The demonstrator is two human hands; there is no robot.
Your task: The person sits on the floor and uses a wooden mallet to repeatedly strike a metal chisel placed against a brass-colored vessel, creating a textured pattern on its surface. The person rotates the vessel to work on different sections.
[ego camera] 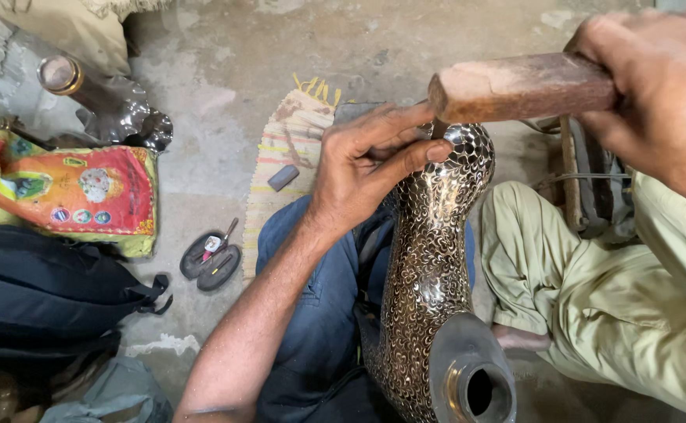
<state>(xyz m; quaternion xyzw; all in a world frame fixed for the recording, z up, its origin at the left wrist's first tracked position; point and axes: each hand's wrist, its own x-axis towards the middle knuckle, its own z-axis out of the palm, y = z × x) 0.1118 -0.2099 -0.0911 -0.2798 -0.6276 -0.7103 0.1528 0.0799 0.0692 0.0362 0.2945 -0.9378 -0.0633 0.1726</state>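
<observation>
A tall metal vase [429,266] covered in fine engraved scrollwork lies across my lap, its open mouth toward me. My left hand [366,164] rests on the vase's upper bulge, fingers pinched on a small chisel whose tip is mostly hidden under the mallet. My right hand [656,86] grips a worn wooden mallet block [519,86], held just above the chisel's head at the vase's far end.
A second metal vase [100,98] lies on the concrete floor at upper left. A colourful printed sack [69,192] and a black bag [37,290] sit to the left. Small tools lie in an open dark case [211,258]. A striped mat [288,157] lies ahead.
</observation>
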